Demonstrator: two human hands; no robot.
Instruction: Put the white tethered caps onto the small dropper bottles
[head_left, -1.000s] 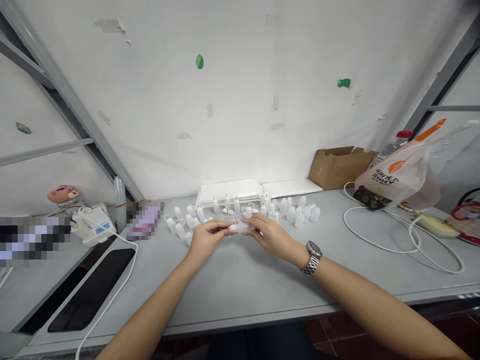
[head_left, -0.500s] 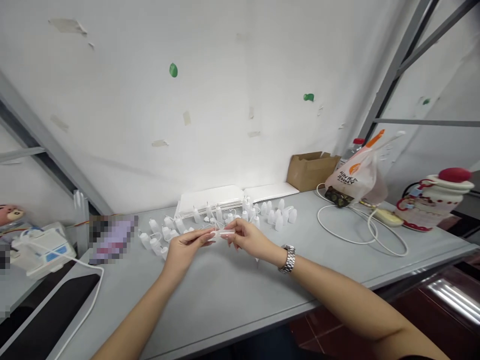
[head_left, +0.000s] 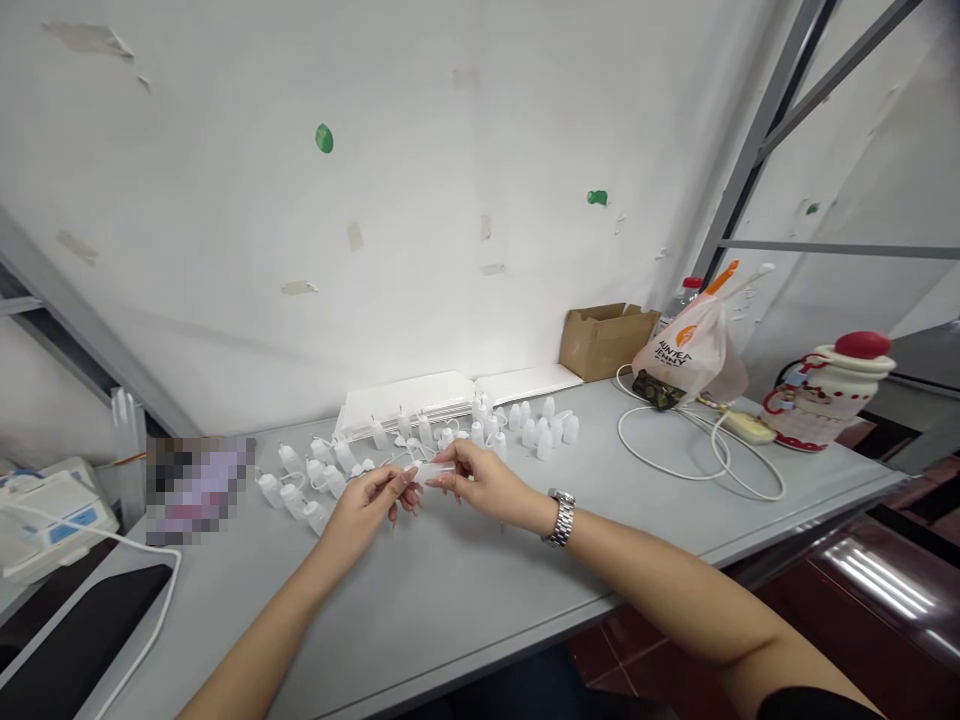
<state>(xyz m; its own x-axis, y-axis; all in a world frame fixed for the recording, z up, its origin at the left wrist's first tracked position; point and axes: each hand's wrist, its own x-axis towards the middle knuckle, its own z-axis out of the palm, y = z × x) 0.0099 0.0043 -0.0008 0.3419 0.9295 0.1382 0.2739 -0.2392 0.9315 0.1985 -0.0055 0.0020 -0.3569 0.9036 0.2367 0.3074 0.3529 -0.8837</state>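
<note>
A small translucent white squeeze bottle (head_left: 436, 469) lies sideways between my two hands, above the middle of the grey table. My left hand (head_left: 367, 505) pinches its left end between thumb and fingers, hiding the tip. Around its right end, the thumb and fingers of my right hand (head_left: 491, 485) are closed; a silver watch is on that wrist. Just behind and to the left stand several similar bottles (head_left: 292, 499) with thin needle tips and looped cap straps. Beyond my right hand is a group of small white bottles (head_left: 544, 443) without visible needles.
White flat sheets (head_left: 409, 398) are stacked against the wall. At the back right are a cardboard box (head_left: 607, 345), a plastic bag (head_left: 679, 360), a coiled white cable (head_left: 675, 475) and a red-topped flask (head_left: 821, 395). A blurred purple item (head_left: 202, 490) and a white device (head_left: 60, 520) are at left.
The view has swung slightly right, so the scene sits further left. My fingers have shifted on the bottle, and more of its body shows between my hands.
</note>
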